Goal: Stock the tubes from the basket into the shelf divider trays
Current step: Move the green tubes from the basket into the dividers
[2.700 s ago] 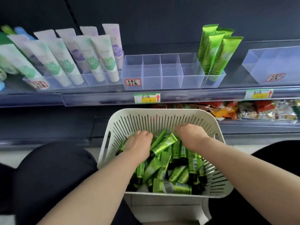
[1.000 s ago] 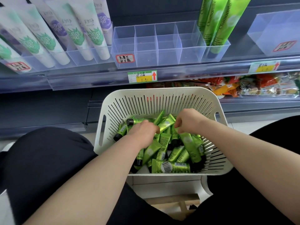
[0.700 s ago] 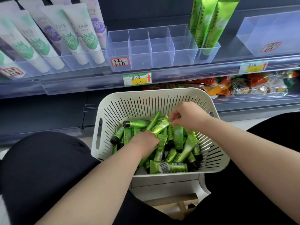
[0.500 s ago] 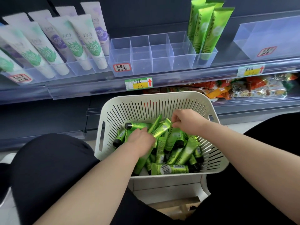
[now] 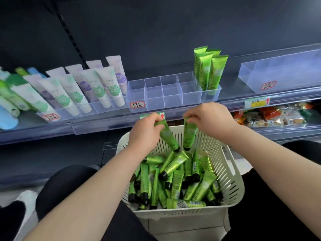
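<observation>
A white slotted basket (image 5: 225, 164) holds several green tubes (image 5: 173, 181) with black caps. My left hand (image 5: 145, 133) pinches one green tube (image 5: 167, 135) by its crimped end, cap hanging down above the basket. My right hand (image 5: 210, 119) pinches another green tube (image 5: 189, 134) the same way. Both hands are raised just below the clear divider tray (image 5: 156, 100) on the shelf. Most of that tray's compartments are empty; three green tubes (image 5: 208, 70) stand upright at its right end.
White tubes with green and purple labels (image 5: 86, 91) fill trays to the left. Another clear tray (image 5: 281, 73) sits at the right. Snack packets (image 5: 271, 115) lie on the lower shelf. The shelf's front rail (image 5: 104, 122) runs just behind the basket. My dark-clad knees flank the basket.
Both hands were digging among the tubes in the basket; each has now lifted one green tube up toward the shelf edge. The camera has tilted upward.
</observation>
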`<state>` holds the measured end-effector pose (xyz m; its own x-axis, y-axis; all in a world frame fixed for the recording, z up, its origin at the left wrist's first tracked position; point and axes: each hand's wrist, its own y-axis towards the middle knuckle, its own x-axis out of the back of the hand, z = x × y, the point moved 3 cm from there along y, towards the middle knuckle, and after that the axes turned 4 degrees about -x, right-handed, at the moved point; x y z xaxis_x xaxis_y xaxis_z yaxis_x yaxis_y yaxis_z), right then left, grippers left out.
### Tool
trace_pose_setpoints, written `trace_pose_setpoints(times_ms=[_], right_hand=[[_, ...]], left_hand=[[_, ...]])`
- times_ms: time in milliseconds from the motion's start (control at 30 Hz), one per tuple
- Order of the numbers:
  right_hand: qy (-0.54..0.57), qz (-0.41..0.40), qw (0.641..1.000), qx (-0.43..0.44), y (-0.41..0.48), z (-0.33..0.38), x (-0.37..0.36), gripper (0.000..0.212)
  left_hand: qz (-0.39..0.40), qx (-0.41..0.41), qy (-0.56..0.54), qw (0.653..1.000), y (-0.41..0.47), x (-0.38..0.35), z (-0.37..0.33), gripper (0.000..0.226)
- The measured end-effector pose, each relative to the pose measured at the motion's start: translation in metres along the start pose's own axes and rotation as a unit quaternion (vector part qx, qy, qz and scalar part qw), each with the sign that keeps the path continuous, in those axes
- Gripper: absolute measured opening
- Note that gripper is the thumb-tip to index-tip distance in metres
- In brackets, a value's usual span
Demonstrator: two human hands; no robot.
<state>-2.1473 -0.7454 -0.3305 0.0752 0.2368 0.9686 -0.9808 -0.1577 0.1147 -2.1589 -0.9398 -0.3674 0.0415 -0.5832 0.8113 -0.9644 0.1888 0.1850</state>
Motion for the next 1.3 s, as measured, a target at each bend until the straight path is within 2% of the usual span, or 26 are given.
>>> trace_pose_setpoints(times_ms=[100, 167, 300, 400, 600, 833, 1000, 1167, 1300], right_hand=[[0.010, -0.065, 0.998, -0.004, 0.008, -0.006, 0.029, 0.021], [0.016, -0.098, 0.995, -0.014, 0.014, -0.011, 0.043, 0.022], [0.031, -0.144, 0.989, -0.017, 0.019, -0.023, 0.049, 0.022], [0.050, -0.139, 0.989, -0.016, 0.023, -0.032, 0.043, 0.022], [0.043, -0.127, 0.991, -0.007, 0.036, -0.044, 0.047, 0.023], [0.049, -0.112, 0.992, -0.021, 0.043, -0.056, 0.040, 0.021], [0.035, -0.113, 0.993, -0.024, 0.045, -0.059, 0.039, 0.022], [0.044, -0.107, 0.993, -0.024, 0.043, -0.056, 0.039, 0.022], [0.057, -0.124, 0.990, -0.016, 0.034, -0.047, 0.042, 0.022]], left_hand=[[-0.071, -0.005, -0.099, 0.993, 0.031, 0.031, -0.023, 0.020], [-0.127, -0.011, -0.140, 0.982, 0.053, 0.051, -0.039, 0.021], [-0.201, -0.042, -0.147, 0.968, 0.096, 0.076, -0.072, 0.014], [-0.221, -0.063, -0.120, 0.966, 0.122, 0.074, -0.092, 0.013], [-0.183, -0.082, -0.011, 0.980, 0.166, 0.055, -0.119, 0.008], [-0.099, -0.097, 0.112, 0.984, 0.209, 0.025, -0.119, 0.019], [-0.062, -0.093, 0.124, 0.986, 0.224, 0.015, -0.108, 0.029], [-0.070, -0.127, 0.147, 0.979, 0.203, 0.024, -0.110, 0.047], [-0.060, -0.166, 0.161, 0.971, 0.167, 0.036, -0.106, 0.038]])
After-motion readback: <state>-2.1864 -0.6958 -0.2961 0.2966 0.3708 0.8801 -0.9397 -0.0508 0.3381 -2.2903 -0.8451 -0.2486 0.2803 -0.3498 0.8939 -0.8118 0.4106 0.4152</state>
